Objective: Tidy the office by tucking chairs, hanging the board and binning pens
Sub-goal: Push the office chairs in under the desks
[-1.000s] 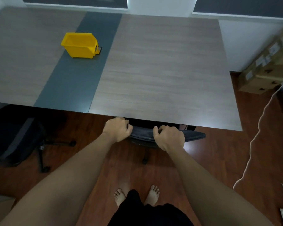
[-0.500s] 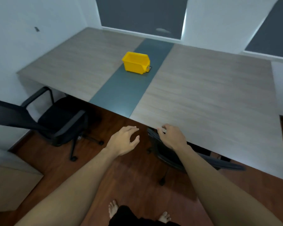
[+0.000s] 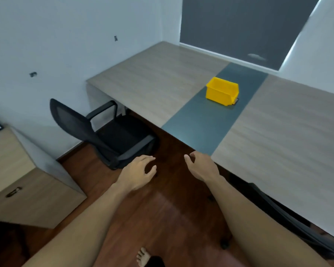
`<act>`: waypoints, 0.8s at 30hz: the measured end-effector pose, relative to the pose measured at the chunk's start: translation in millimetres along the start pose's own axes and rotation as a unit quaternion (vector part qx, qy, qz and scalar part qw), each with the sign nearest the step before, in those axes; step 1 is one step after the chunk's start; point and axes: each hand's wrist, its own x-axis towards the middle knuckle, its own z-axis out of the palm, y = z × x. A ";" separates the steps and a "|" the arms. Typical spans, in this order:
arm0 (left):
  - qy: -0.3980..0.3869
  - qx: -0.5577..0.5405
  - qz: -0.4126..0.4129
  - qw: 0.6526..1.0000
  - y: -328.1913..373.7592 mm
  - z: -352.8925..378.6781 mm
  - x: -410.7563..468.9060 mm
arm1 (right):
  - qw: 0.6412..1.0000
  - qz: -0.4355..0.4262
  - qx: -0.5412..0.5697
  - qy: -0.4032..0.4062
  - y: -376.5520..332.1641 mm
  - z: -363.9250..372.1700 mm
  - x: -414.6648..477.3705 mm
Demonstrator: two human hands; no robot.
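Observation:
A black mesh office chair [image 3: 108, 135] stands pulled out from the long desk [image 3: 162, 81] at the left, its seat partly under the desk edge. A second black chair [image 3: 289, 218] sits tucked under the desk at lower right, mostly hidden by my right arm. My left hand [image 3: 137, 173] hovers over the wooden floor, fingers apart, holding nothing. My right hand [image 3: 202, 166] is also empty and spread, close to the desk's front edge. A yellow bin [image 3: 222, 91] rests on the desk's dark grey centre strip. No pens or board are in view.
A light wooden cabinet [image 3: 17, 178] stands at the left, with a white sheet on its top. Two small fixings [image 3: 33, 74] show on the white wall. Dark window blinds hang behind the desk. My bare foot [image 3: 143, 257] is on the brown floor.
Both hands have let go of the tucked chair's backrest and now hang open. My view has swung left, bringing the pulled-out chair and the cabinet into sight.

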 end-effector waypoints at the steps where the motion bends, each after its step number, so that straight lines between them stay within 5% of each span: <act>1: 0.001 -0.001 -0.008 1.000 -22.6 -8.8 -0.2 | 1.000 -0.004 0.001 -0.005 -17.3 10.2 6.7; 11: 0.049 0.008 -0.072 0.996 -214.8 -95.8 -15.1 | 0.996 -0.059 -0.011 -0.061 -188.5 105.8 71.6; 24: 0.123 -0.010 -0.115 0.986 -367.3 -182.7 39.4 | 0.983 -0.143 -0.003 -0.115 -359.4 187.0 179.2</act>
